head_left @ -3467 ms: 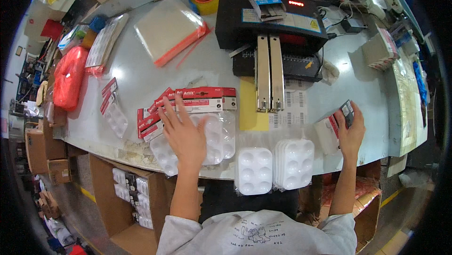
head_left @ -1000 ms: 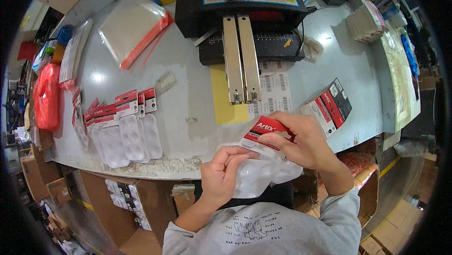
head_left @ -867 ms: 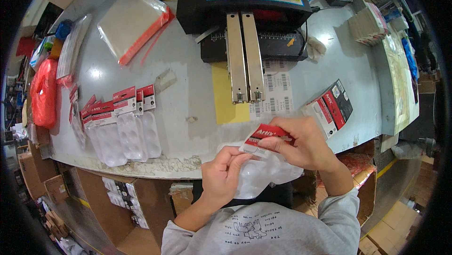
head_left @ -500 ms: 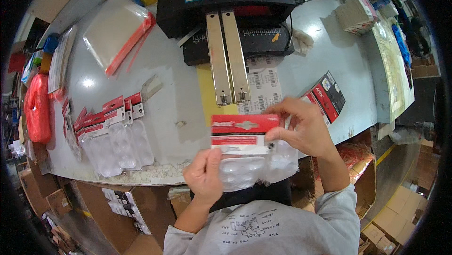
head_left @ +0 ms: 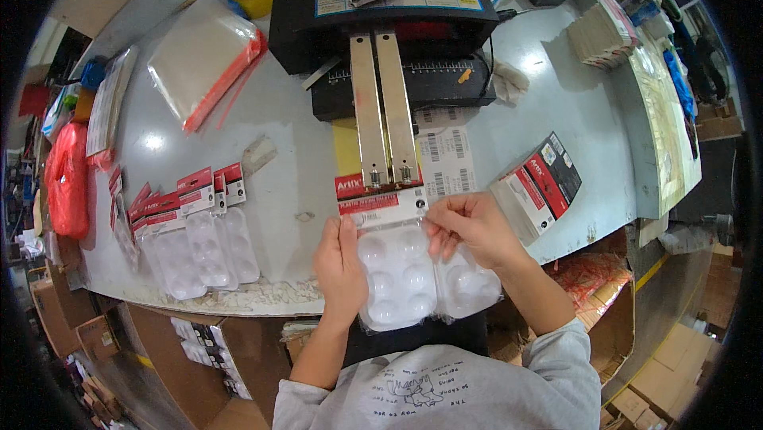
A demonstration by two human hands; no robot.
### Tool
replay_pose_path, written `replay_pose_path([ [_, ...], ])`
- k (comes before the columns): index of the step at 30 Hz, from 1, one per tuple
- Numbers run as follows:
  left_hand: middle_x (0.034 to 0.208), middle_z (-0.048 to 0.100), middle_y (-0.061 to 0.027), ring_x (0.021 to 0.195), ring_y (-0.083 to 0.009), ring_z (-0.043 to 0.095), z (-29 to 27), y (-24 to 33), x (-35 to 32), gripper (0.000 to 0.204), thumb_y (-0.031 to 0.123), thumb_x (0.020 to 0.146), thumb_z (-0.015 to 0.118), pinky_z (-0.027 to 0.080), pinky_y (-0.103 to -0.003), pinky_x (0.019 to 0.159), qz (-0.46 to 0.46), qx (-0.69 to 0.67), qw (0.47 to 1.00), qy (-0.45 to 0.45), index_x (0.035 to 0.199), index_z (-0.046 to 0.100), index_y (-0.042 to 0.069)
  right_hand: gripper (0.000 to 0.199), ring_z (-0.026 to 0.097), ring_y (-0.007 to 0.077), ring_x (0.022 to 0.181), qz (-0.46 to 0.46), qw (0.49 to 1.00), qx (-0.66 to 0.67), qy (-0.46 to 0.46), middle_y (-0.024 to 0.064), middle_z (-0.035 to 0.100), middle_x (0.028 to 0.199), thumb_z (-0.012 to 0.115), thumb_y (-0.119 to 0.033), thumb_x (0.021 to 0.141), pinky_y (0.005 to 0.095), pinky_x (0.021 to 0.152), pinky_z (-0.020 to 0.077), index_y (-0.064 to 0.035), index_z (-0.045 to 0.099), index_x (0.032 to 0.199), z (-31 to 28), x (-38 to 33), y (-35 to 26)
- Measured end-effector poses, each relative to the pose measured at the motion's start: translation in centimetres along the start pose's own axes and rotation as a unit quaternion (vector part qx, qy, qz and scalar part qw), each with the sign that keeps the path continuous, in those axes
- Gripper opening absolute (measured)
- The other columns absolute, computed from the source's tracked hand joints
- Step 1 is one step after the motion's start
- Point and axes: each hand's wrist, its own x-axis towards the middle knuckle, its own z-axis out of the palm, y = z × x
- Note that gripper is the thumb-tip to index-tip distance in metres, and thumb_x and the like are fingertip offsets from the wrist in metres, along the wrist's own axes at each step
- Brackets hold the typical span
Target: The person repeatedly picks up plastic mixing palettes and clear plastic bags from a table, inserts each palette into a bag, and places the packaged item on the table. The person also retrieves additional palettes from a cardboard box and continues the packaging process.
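A bagged white paint palette [head_left: 397, 275] with round wells lies between my hands at the table's front edge. Its red-and-white header card [head_left: 380, 206] has its top edge at the ends of two metal arms [head_left: 387, 112] on a black machine. My left hand [head_left: 340, 263] grips the package by its left side, thumb on top. With bent, pinched fingers, my right hand [head_left: 469, 227] holds it near the card's lower right corner. A second white palette [head_left: 469, 287] hangs beside the first, below my right hand; its top is hidden.
Several carded palettes [head_left: 191, 247] lie at the left, near a stack of clear bags [head_left: 203, 64]. A pile of header cards [head_left: 544, 184] sits right of the black machine [head_left: 389, 9]. Barcode label sheets [head_left: 445, 152] lie beneath the arms. Open cartons [head_left: 179, 358] stand below the table edge.
The palette's header card has moved forward and slightly left, to the metal arms' ends. My right hand has shifted down from the card's top right to its lower right corner.
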Motion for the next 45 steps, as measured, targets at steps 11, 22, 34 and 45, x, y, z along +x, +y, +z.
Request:
replay_pose_path([
  [11, 0.064, 0.044, -0.0047, 0.063, -0.0109, 0.04, 1.1, -1.5, 3.5, 0.03, 0.02, 0.098, 0.044, 0.04, -0.026, 0.06, 0.026, -0.005, 1.0, 0.004, 0.075, 0.043, 0.0, 0.019, 0.064, 0.017, 0.061, -0.047, 0.996, 0.051, 0.062, 0.0096, 0.063, 0.076, 0.056, -0.013, 0.089, 0.0261, 0.053, 0.0522, 0.0058, 0.062, 0.088, 0.4, 2.9, 0.7],
  [22, 0.064, 0.044, -0.0026, 0.063, -0.0094, 0.039, 0.9, -0.5, 3.4, 0.03, 0.019, 0.098, 0.044, 0.038, -0.024, 0.06, 0.031, -0.038, 0.999, -0.011, 0.074, 0.043, 0.001, 0.021, 0.065, 0.0195, 0.061, -0.08, 0.993, 0.053, 0.072, 0.0123, 0.063, 0.076, 0.056, -0.011, 0.089, 0.0282, 0.057, 0.0547, 0.0087, 0.061, 0.089, 0.5, 2.0, 0.5],
  [34, 0.09, 0.056, -0.0137, 0.089, -0.0261, 0.055, -5.4, -1.9, 4.3, 0.018, 0.013, 0.092, 0.048, 0.043, -0.04, 0.08, 0.06, 0.124, 0.984, 0.116, 0.101, 0.058, 0.002, 0.038, 0.066, 0.0245, 0.085, -0.261, 0.861, -0.29, 0.327, 0.0163, 0.066, 0.091, 0.066, -0.025, 0.082, 0.0296, 0.071, 0.0517, 0.0077, 0.06, 0.102, -3.5, -2.2, -2.0],
  [45, 0.103, 0.047, -0.0158, 0.095, -0.0308, 0.046, 6.1, -0.8, -3.5, 0.023, 0.02, 0.072, 0.073, 0.038, -0.041, 0.084, 0.205, 0.207, 0.955, -0.06, 0.079, 0.057, 0.005, 0.096, 0.043, 0.0295, 0.124, -0.163, 0.732, -0.519, 0.41, 0.0194, 0.043, 0.136, 0.077, -0.051, 0.06, 0.0445, 0.103, 0.0222, 0.0014, 0.04, 0.132, -13.1, -3.1, 3.6],
])
